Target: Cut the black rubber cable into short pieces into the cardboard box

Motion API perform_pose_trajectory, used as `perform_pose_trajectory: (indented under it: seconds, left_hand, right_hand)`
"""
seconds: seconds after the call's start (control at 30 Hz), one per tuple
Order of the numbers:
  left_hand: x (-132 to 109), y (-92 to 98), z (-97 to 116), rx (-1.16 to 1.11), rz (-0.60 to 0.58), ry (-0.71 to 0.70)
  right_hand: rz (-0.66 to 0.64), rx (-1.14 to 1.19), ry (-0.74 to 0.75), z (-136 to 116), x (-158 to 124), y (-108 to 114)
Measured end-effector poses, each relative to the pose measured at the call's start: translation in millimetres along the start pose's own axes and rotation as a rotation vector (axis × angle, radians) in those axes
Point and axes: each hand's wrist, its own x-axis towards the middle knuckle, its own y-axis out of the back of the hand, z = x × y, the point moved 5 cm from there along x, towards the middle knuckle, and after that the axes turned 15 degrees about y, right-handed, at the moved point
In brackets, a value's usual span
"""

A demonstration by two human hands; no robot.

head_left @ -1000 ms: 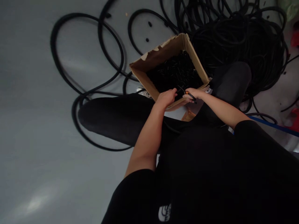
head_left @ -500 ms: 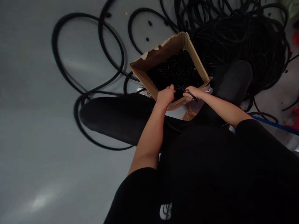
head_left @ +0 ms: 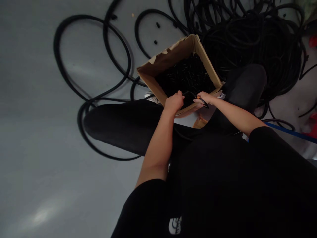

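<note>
My left hand [head_left: 174,101] is closed around a black hose [head_left: 187,93] at the near side of the cardboard box [head_left: 149,81]. A short stretch of that hose reaches from my fist toward my right hand. My right hand [head_left: 203,98] is wrapped around a hand tool with black and orange handles [head_left: 205,104], perhaps a cutter; its jaws are too dark to make out. Both hands are over the box's near edge. Inside the box lies a heap of short black pieces [head_left: 187,74].
A large tangled pile of black hose [head_left: 247,43] lies beyond the box to the right. Loose hose loops [head_left: 58,49] spread over the grey floor at left. Small black pieces [head_left: 158,25] are scattered behind the box. My bent legs [head_left: 119,124] flank the box.
My left hand has shifted slightly left, and the black hose between my hands now arches upward more visibly. My right hand keeps its hold on the tool.
</note>
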Motion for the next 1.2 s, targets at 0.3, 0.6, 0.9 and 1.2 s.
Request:
perform_pose_trajectory:
  seconds: [0.3, 0.6, 0.9, 1.2]
  left_hand:
    - [16.0, -4.4, 2.6, -0.216, -0.052, 0.016]
    - [12.9, -10.8, 9.5, -0.213, -0.092, -0.097]
    - [7.7, -9.4, 12.7, -0.157, -0.088, -0.119]
    - [0.2, 0.9, 6.4, -0.090, -0.006, 0.020]
  right_hand:
    - [-0.025, 0.370, -0.014, -7.4, -1.9, -17.1]
    - [-0.024, 0.342, 0.005, 0.2, 4.5, -20.0]
    - [0.003, 0.059, 0.035, -1.5, 5.7, -10.8]
    - [0.090, -0.146, 0.136, -7.4, 10.7, -4.0]
